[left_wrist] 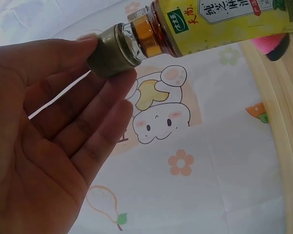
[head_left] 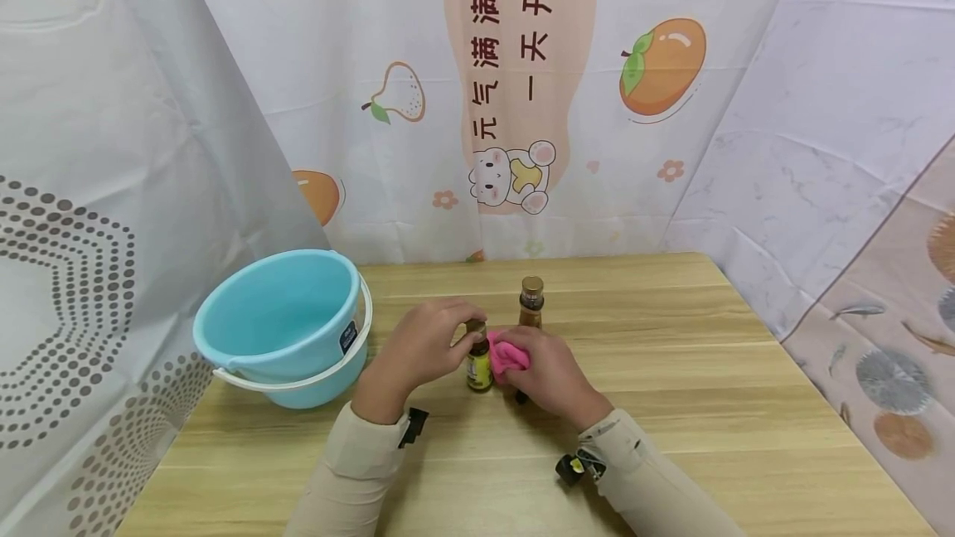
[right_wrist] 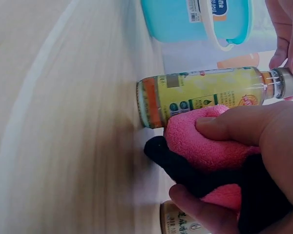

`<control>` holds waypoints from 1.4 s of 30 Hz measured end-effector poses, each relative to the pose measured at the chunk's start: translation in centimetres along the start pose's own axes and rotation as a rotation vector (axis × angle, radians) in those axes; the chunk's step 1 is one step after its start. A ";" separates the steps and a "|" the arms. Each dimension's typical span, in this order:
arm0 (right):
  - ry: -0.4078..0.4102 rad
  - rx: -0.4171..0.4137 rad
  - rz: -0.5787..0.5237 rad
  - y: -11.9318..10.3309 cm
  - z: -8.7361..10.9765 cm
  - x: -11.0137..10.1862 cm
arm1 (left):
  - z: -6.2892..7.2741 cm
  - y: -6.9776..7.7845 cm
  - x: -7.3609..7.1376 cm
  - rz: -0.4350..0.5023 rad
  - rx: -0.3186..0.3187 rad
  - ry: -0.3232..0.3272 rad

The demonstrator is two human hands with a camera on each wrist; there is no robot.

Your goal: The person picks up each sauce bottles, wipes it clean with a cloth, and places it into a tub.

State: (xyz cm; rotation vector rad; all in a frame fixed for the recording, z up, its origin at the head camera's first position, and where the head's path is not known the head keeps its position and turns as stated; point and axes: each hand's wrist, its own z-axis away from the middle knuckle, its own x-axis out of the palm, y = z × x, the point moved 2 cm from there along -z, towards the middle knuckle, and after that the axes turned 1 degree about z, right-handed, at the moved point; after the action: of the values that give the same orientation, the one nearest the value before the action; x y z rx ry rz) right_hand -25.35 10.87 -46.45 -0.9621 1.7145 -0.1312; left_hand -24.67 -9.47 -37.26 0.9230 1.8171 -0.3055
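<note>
A small sesame oil bottle with a yellow label (right_wrist: 205, 95) stands upright on the table. By its dark gold cap (left_wrist: 110, 51), my left hand (head_left: 429, 342) pinches it between thumb and fingers. In my right hand (head_left: 548, 375) is a bunched pink cloth (right_wrist: 205, 136) with a black edge, held against the side of that bottle. A second, taller brown bottle with a gold cap (head_left: 532, 297) stands just behind the right hand, which hides its lower part.
A light blue bucket (head_left: 279, 330) with a white handle stands at the table's left side. Wood-grain table (head_left: 709, 404) extends to the right. Printed curtains (head_left: 358, 65) hang along the back and sides.
</note>
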 end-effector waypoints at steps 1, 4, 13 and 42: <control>0.007 -0.002 -0.002 -0.1 0.0 -0.1 | 0.0 0.0 0.0 -0.003 -0.005 -0.002; 0.026 -0.005 -0.006 -0.4 0.0 -0.5 | 0.0 0.0 0.0 -0.008 -0.016 -0.005; 0.081 -0.034 -0.012 -1.1 -0.2 -1.3 | 0.0 -0.1 0.0 -0.010 -0.036 0.002; -0.039 0.009 0.045 0.2 0.2 0.8 | 0.2 0.0 0.0 -0.062 0.002 0.020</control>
State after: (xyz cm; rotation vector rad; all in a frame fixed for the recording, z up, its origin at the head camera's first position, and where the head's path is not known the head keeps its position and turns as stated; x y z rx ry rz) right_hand -25.34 10.54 -47.19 -0.9130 1.6967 -0.0900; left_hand -24.53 -9.57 -37.33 0.8745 1.8672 -0.3378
